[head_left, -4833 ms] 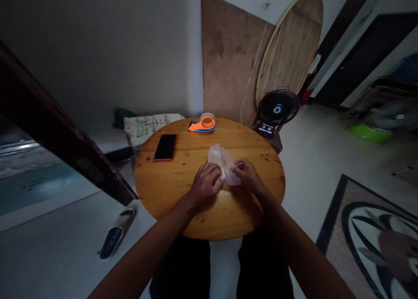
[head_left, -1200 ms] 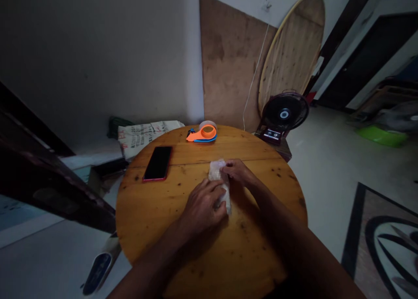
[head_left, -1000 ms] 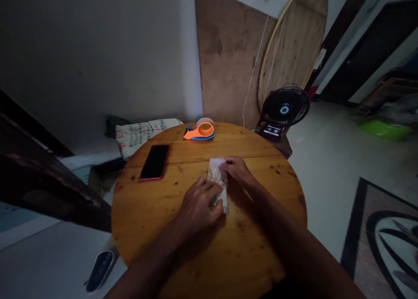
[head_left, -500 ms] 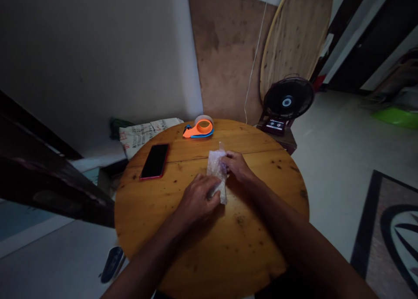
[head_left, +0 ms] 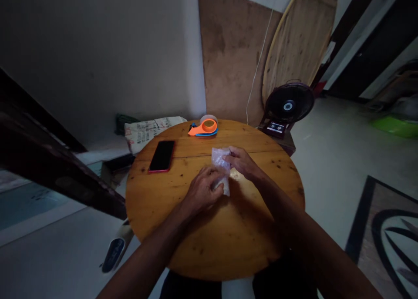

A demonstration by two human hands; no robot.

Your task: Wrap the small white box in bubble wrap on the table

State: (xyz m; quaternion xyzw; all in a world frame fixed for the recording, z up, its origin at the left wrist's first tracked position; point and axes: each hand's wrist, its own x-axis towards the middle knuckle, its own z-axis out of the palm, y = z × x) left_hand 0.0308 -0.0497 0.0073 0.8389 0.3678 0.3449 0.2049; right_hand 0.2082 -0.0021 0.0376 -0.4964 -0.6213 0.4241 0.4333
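A small bubble-wrapped packet (head_left: 220, 158) is between my hands over the middle of the round wooden table (head_left: 209, 242). My right hand (head_left: 242, 162) grips its upper right edge, thumb on the near face. Curled around its lower left part is my left hand (head_left: 206, 186), fingers slightly blurred and covering some of the wrap. What lies inside the bubble wrap cannot be made out. Behind the packet stands an orange and blue tape dispenser (head_left: 205, 128) with a roll of clear tape.
A phone (head_left: 162, 156) with a red edge lies at the table's left. Beyond the rim are a printed white sack (head_left: 146, 132), a dark round fan (head_left: 288, 104) at the back right, and a dark wooden beam (head_left: 65, 168) on the left.
The camera view has shifted a little. The bubble-wrapped packet looks turned or lifted slightly, and the clear strip that stuck up at its top no longer shows. Both hands stay on it.
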